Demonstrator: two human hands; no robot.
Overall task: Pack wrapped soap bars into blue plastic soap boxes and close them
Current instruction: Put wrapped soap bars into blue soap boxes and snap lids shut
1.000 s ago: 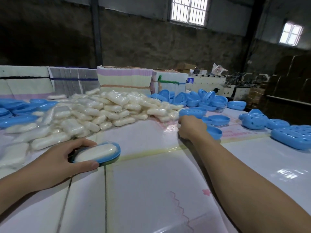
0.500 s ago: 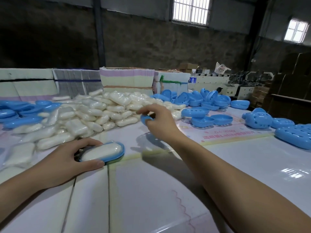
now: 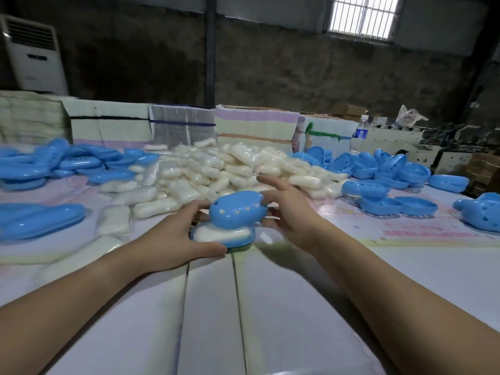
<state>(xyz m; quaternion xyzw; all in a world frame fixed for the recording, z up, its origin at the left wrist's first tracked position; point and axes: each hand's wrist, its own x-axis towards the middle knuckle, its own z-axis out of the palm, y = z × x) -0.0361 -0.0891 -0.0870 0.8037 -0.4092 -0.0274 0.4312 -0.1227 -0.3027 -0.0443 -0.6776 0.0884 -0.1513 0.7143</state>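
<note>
Head view: lid going onto a loaded soap box base.

My left hand [image 3: 173, 236] is cupped around the base [image 3: 238, 243], thumb along its near edge, pinning it to the white table [image 3: 211, 307] so it won't slide. A wrapped soap bar [image 3: 219, 234] lies in it. My right hand [image 3: 286, 212], fingers spread, pinches the perforated blue lid [image 3: 235, 211] at its right end, tilted above the soap; not yet seated. Beyond the base: the wrapped soap pile [image 3: 216, 169]; loose blue shells [image 3: 378, 169] lie right and left of the pile. Stacked sheets [image 3: 257, 125] behind; dim concrete wall, barred window [image 3: 364, 16].
</note>
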